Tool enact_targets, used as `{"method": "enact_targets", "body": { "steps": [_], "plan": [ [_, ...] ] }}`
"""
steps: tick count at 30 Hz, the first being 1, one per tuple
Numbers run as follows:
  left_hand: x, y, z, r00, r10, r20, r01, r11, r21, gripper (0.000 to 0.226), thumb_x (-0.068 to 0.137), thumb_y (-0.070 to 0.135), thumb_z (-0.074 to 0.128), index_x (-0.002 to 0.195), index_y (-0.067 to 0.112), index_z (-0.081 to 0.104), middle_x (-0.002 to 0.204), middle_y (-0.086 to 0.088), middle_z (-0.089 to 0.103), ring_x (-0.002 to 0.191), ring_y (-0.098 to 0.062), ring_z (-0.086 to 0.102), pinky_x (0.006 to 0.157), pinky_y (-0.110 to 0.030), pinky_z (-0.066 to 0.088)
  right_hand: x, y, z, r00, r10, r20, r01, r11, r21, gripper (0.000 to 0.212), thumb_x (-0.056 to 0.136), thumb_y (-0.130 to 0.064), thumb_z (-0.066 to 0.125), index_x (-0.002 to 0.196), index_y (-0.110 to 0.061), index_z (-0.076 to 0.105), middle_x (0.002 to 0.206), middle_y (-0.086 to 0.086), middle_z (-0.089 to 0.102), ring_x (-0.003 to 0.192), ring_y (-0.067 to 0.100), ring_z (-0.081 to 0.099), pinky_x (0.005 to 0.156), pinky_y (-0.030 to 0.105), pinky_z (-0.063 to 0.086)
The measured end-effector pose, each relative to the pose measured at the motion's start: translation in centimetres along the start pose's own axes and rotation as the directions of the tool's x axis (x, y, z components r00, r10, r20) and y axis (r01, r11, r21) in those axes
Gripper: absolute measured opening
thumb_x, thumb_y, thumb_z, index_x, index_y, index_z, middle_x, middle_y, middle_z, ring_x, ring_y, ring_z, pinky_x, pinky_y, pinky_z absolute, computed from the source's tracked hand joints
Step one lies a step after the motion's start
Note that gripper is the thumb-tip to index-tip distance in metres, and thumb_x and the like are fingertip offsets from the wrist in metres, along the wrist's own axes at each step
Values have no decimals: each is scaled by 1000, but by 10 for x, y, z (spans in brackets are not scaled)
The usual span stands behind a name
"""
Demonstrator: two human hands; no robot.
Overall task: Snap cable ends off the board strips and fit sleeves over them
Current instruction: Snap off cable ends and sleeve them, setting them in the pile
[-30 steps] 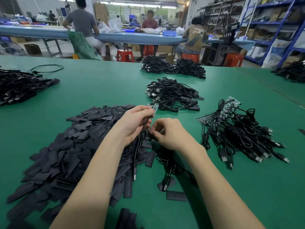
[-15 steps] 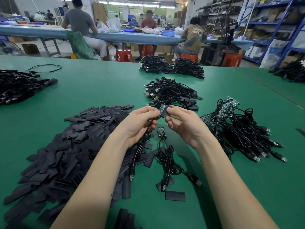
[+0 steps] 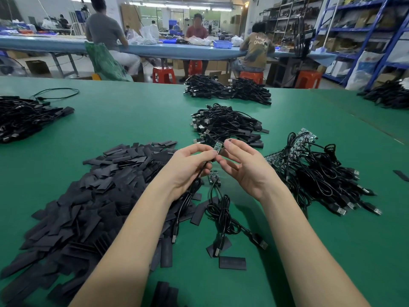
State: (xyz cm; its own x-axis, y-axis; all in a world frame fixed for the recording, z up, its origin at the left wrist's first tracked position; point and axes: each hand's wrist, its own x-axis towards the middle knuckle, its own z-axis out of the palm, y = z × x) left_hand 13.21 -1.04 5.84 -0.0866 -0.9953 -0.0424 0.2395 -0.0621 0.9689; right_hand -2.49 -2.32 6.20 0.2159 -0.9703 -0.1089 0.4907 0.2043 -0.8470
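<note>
My left hand (image 3: 188, 167) pinches a black cable just below its small green board end (image 3: 218, 146), held up above the table. My right hand (image 3: 243, 165) pinches a flat black sleeve (image 3: 223, 151) right against that board end; fingers hide most of the sleeve. The held cable (image 3: 186, 200) hangs down to a USB plug. Below the hands lies another cable with a bare board end (image 3: 214, 177). A big pile of loose black sleeves (image 3: 88, 202) lies at my left. Cables still on board strips (image 3: 309, 169) are heaped at my right.
A pile of sleeved cables (image 3: 225, 127) sits just beyond my hands, more heaps behind it (image 3: 228, 89), at far left (image 3: 24, 116) and far right (image 3: 389, 94). Loose sleeves (image 3: 232, 262) lie near the front of the green table (image 3: 132, 120). People sit at a bench beyond.
My right hand rose from the table with a sleeve and met the board end in my left hand. Both hands have lifted slightly and the sleeve sits closer against the board.
</note>
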Motion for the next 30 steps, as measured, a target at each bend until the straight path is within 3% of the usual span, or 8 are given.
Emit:
{"method": "enact_targets", "body": {
  "steps": [5, 11, 15, 20, 30],
  "plan": [
    [-1, 0, 0, 1000, -8, -5, 8, 1000, -9, 8, 94, 4, 65, 89, 10, 67, 74, -1, 65, 56, -9, 55, 48, -16, 45, 0, 0, -5, 998, -42, 44, 43, 999, -17, 24, 88, -2, 70, 113, -4, 67, 86, 7, 74, 80, 21, 74, 72, 22, 60],
    [-1, 2, -1, 998, -56, 3, 57, 998, -38, 3, 92, 6, 67, 94, 7, 69, 72, -1, 67, 57, -8, 56, 50, -16, 47, 0, -5, -13, 983, -181, 20, 182, 982, -59, 36, 71, -19, 79, 105, -11, 72, 104, 7, 77, 90, 16, 72, 75, 21, 58],
    [-2, 3, -1, 997, -77, 21, 78, 996, -44, 5, 93, 6, 67, 98, 6, 69, 73, -1, 68, 58, -8, 56, 52, -16, 48, 0, -5, -12, 967, -250, 48, 254, 961, -113, 31, 74, -23, 78, 104, -16, 71, 106, 4, 77, 94, 14, 70, 80, 25, 58],
    [-2, 4, -3, 995, -86, 51, 88, 995, -45, 6, 93, 6, 66, 98, 5, 70, 73, 0, 68, 59, -7, 56, 55, -16, 49, 1, -2, -13, 962, -270, 38, 272, 959, -81, 18, 90, -9, 69, 108, -11, 68, 103, 5, 77, 92, 13, 71, 77, 24, 57],
    [-1, 5, -3, 995, -75, 65, 77, 997, -28, 6, 92, 4, 67, 97, 5, 71, 71, 0, 68, 56, -6, 56, 53, -15, 48, 1, -2, -14, 964, -255, 80, 258, 966, -33, 23, 80, -12, 73, 103, -10, 68, 101, 6, 77, 86, 12, 71, 77, 23, 57]
  ]
}}
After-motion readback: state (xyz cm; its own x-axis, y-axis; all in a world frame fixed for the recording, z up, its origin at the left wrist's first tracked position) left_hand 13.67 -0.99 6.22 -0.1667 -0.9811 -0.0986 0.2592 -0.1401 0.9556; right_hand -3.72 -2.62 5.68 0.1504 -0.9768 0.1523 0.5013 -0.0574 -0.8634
